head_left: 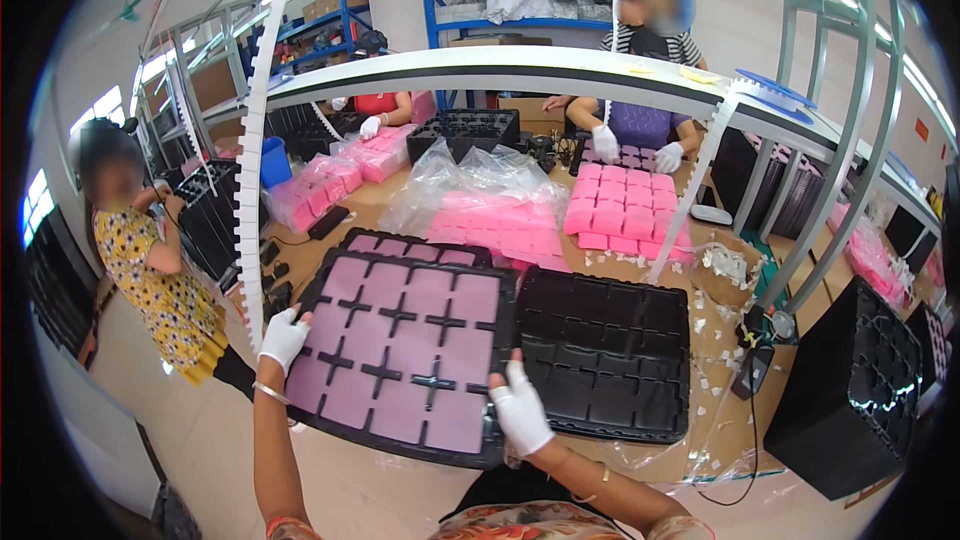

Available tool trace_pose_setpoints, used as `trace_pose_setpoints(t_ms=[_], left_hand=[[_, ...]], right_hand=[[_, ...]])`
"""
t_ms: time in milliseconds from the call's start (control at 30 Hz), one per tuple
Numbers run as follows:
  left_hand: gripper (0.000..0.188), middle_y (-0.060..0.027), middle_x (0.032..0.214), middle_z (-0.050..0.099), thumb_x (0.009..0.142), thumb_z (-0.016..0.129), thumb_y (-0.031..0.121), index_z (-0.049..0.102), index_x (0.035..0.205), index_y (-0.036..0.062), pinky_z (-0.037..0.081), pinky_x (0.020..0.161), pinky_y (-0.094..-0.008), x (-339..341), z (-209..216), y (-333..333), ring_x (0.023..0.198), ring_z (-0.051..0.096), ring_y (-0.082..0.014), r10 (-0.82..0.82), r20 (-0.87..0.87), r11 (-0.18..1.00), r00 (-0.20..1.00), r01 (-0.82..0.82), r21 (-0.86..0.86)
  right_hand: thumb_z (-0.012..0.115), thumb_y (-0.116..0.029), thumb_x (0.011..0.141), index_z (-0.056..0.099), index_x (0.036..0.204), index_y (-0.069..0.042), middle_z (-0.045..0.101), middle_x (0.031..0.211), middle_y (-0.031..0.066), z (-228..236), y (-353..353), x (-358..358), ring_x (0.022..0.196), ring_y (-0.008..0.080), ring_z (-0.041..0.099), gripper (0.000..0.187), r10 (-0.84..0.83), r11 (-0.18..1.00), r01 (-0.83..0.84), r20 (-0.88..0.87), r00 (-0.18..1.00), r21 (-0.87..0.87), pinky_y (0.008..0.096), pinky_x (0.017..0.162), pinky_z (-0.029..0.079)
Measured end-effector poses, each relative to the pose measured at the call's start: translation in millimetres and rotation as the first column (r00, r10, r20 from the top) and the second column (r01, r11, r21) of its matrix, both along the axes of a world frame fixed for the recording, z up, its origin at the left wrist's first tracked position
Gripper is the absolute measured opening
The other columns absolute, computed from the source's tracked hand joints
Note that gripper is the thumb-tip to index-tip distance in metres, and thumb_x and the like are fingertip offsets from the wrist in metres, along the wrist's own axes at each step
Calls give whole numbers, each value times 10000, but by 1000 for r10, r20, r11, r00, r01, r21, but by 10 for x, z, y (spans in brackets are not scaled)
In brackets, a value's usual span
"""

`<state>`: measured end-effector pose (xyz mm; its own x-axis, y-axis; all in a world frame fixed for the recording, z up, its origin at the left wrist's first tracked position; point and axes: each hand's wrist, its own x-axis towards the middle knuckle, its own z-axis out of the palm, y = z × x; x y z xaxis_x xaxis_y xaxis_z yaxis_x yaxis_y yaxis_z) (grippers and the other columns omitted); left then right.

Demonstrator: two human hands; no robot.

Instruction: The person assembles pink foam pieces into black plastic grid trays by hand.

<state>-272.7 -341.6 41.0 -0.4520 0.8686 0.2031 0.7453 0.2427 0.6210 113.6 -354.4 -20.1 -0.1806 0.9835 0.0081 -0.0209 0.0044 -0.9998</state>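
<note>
Looks like a tray-handling step: person has a rectangular black plastic tray w/ flat lilac foam pads (400, 348) right in front, pads up, near edge seemingly past the brown tabletop (718, 340). White-gloved L hand (285, 340): fingers curled round the rim at 9 o'clock. White-gloved R hand (521, 412): closed on it approx 4 o'clock; undersides hidden. Glossy black plastic tray (605, 352) at 3, stacked pink foam blocks (620, 198) at 2. Next move prob. calls for even two-handed support, tray level.
</note>
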Motion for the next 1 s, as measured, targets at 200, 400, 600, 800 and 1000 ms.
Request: trace_pose_setpoints(t_ms=[200,400,600,800,1000], left_hand=[[567,-283,1115,615,860,640,332,529,1229,-85,459,897,-352,-494,-252,494,1062,610,-347,52,-46,996,998,-55,-64],[575,-316,1099,597,828,634,344,544,1199,-87,473,891,-387,-457,-296,1115,1069,579,-415,23,-227,981,974,-65,-181],[566,-311,1137,585,851,613,315,517,1241,-84,453,915,-356,-545,-416,1309,1099,577,-379,-35,-226,991,973,6,-130],[585,-302,1232,540,861,617,292,471,1278,-92,401,995,-349,-387,-225,1383,1188,517,-378,-130,-162,987,978,112,-118],[598,-266,1297,511,866,619,278,438,1330,-52,376,1025,-338,-447,-372,1190,1219,498,-359,-139,-279,984,950,102,-143]], right_hand=[[496,-274,936,122,1421,131,124,1488,335,-301,461,-746,1407,397,149,734,-107,989,85,195,975,120,313,1146,139],[497,-228,925,159,1408,137,139,1475,347,-206,965,-955,1340,431,285,694,-215,967,153,336,917,202,332,1099,263],[448,-85,943,168,1404,142,244,1458,323,-315,1110,-962,1342,387,320,585,-282,926,185,276,919,330,311,1085,272],[436,-85,954,162,1443,70,303,1436,279,-424,1385,-874,1175,317,444,581,-286,917,219,169,943,333,294,1008,359],[437,-101,941,133,1451,61,210,1480,305,-408,1055,-856,1314,412,354,615,-258,909,186,152,954,373,332,1066,318]])
